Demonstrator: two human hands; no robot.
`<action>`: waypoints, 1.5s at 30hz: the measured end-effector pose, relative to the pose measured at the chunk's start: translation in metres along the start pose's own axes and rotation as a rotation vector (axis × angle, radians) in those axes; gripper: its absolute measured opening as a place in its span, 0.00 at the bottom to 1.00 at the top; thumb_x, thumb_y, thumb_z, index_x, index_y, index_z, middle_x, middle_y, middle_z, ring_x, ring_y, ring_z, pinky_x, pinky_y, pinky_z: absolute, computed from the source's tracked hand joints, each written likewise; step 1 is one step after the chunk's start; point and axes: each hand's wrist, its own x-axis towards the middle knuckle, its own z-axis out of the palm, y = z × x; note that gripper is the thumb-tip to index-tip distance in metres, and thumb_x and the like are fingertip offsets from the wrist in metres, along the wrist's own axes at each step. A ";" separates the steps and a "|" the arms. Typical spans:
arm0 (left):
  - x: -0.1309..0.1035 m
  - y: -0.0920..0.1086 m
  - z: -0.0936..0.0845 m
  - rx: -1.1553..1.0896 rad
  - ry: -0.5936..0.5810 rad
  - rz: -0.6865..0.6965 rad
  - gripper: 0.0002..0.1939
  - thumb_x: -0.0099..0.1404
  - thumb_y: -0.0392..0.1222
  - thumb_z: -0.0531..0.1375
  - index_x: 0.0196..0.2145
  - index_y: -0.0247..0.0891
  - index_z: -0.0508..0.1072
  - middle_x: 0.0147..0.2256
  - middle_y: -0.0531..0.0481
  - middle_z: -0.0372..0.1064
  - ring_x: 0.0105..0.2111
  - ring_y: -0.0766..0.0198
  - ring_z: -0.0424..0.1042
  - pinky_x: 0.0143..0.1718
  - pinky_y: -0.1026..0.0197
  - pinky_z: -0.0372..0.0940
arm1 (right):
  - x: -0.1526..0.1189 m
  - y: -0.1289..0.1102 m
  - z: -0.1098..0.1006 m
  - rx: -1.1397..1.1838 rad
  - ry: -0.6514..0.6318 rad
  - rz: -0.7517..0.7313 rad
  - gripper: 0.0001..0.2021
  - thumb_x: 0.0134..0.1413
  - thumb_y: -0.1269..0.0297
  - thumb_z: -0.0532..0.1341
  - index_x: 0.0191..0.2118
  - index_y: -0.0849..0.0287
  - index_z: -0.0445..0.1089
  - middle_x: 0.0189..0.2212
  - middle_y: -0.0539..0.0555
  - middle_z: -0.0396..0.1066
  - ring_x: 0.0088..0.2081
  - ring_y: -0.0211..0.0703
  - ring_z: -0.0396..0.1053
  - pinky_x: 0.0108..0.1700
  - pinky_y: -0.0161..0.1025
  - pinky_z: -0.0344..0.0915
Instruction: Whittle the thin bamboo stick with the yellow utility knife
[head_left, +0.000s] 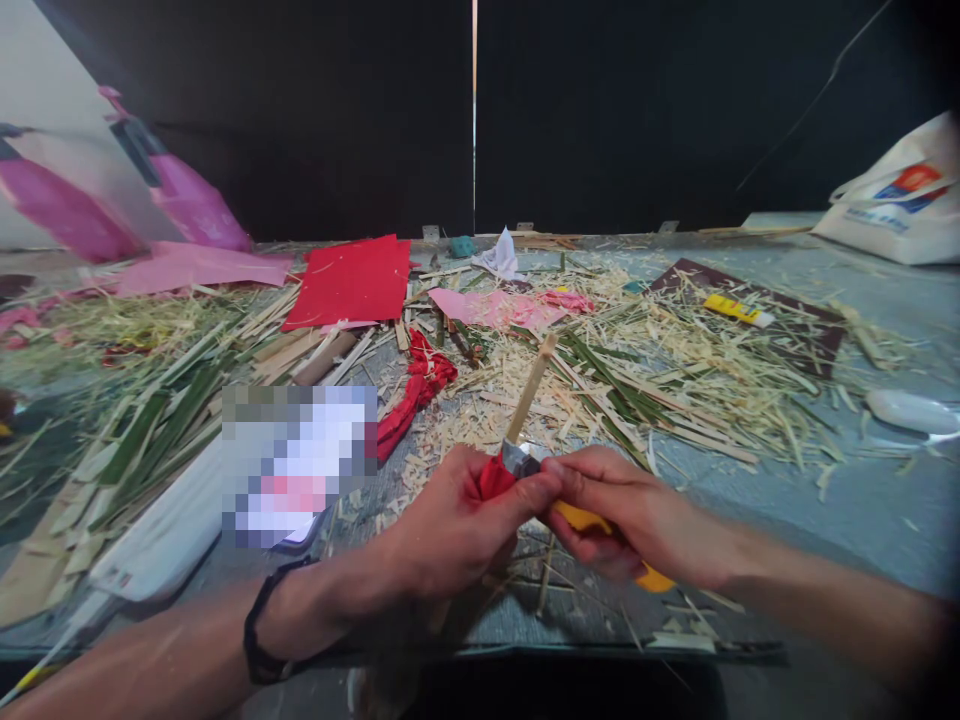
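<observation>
Near the middle, low over the table, my left hand (454,515) is closed around a thin bamboo strip (531,395). The strip tilts up and away, its far end bare. Some red material (493,478), perhaps cloth, lies between the left fingers and the strip. My right hand (637,515) grips a yellow-handled utility knife (581,516), its metal front end against the strip. Both thumbs meet at the knife's front, so the cutting edge is mostly hidden. Bamboo shavings (457,420) are strewn beneath and beyond the hands.
A white power strip (161,530) lies left beside a pixelated area. Behind are bamboo strips (139,435), red paper (352,285), twisted red cloth (405,415) and pink paper (487,307). A glue stick (739,310) and white bag (896,200) are right; pink bottles (195,205) stand left.
</observation>
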 end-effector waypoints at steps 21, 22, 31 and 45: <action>0.001 0.002 -0.009 0.095 -0.227 -0.104 0.28 0.68 0.59 0.60 0.18 0.38 0.61 0.15 0.59 0.54 0.16 0.73 0.51 0.18 0.66 0.46 | 0.013 -0.007 -0.018 -0.078 0.339 -0.540 0.11 0.64 0.58 0.65 0.35 0.56 0.65 0.15 0.39 0.52 0.14 0.28 0.45 0.15 0.27 0.45; 0.001 0.002 -0.009 0.105 -0.223 -0.110 0.29 0.68 0.60 0.59 0.18 0.38 0.60 0.15 0.59 0.53 0.16 0.73 0.51 0.17 0.65 0.46 | 0.012 -0.007 -0.017 -0.087 0.353 -0.556 0.11 0.64 0.58 0.65 0.35 0.57 0.65 0.15 0.39 0.52 0.14 0.28 0.45 0.15 0.27 0.45; 0.006 0.000 -0.008 0.292 -0.017 -0.009 0.31 0.66 0.67 0.56 0.18 0.40 0.57 0.16 0.60 0.49 0.17 0.72 0.48 0.18 0.65 0.41 | 0.009 -0.012 -0.019 -0.167 0.404 -0.507 0.14 0.64 0.55 0.64 0.32 0.58 0.64 0.16 0.40 0.52 0.15 0.28 0.46 0.16 0.28 0.46; 0.002 0.012 -0.012 0.335 -0.110 0.101 0.21 0.69 0.56 0.58 0.30 0.36 0.78 0.18 0.61 0.46 0.19 0.71 0.45 0.20 0.65 0.41 | -0.001 -0.018 -0.020 -0.265 -0.204 0.096 0.27 0.65 0.37 0.54 0.28 0.58 0.57 0.17 0.40 0.47 0.16 0.28 0.40 0.15 0.26 0.39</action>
